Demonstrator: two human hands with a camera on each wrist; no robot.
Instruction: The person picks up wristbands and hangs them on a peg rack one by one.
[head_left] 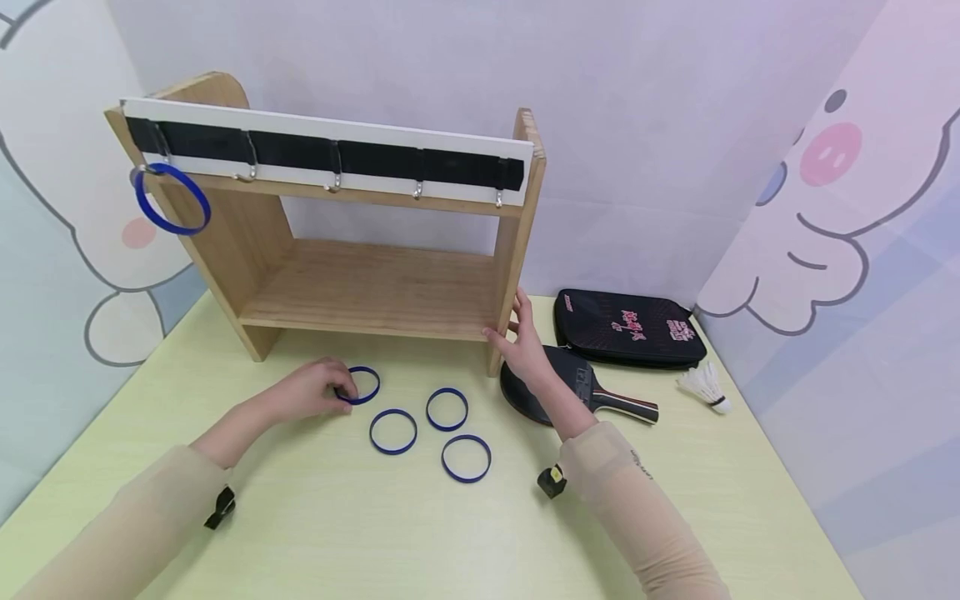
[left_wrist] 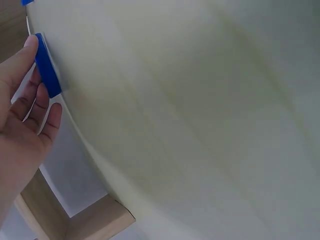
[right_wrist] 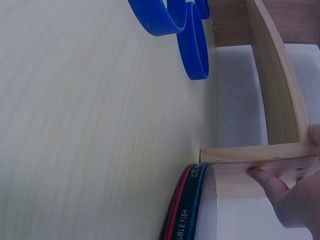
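Note:
My left hand [head_left: 318, 390] pinches a blue silicone wristband [head_left: 367, 383] between thumb and fingers, low at the tabletop. In the left wrist view, that band [left_wrist: 47, 67] appears edge-on at the fingertips. Three more blue wristbands [head_left: 393, 411] lie just to its right. Another blue wristband [head_left: 201, 200] hangs from the leftmost hook of a white-and-black hook strip [head_left: 300, 148] along the top of a wooden shelf [head_left: 375, 283]. At the shelf's right side panel, my right hand [head_left: 527, 346] holds on, the thumb at its front edge and other fingers along the outer face.
A black table tennis paddle [head_left: 536, 400] lies beneath my right forearm, beside the shelf's foot. Behind it is a black zipped case [head_left: 630, 327], with a white shuttlecock [head_left: 703, 386] to the right. Walls close off the table's back and right side.

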